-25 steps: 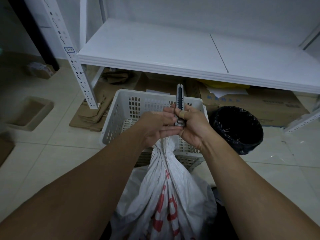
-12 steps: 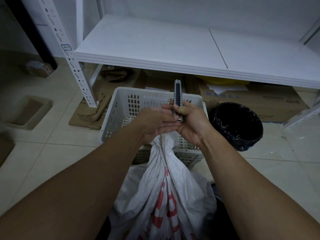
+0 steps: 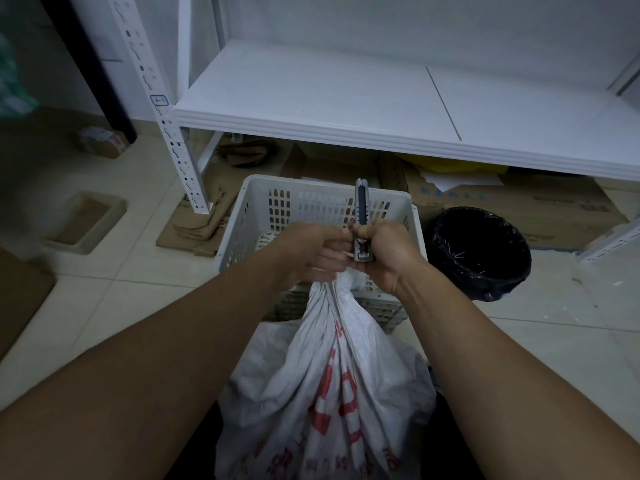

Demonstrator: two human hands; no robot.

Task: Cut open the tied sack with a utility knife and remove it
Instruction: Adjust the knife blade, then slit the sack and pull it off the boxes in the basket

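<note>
Sack (image 3: 332, 375) stands on the floor just before the white basket (image 3: 263, 209). It is woven and soft, probably slippery, and its bulk suggests weight. Left hand (image 3: 308, 251) is curled round the gathered neck, the soundest hold. Right hand (image 3: 388, 254) is clenched on the utility knife (image 3: 361, 206) — blade not discernible.

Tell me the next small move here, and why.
Probably draw the utility knife across the tied neck, away from the left hand. That hand grips the white sack at its bunched neck, not yet cut, and the right hand holds the knife upright against it; the blade is hidden.
</note>
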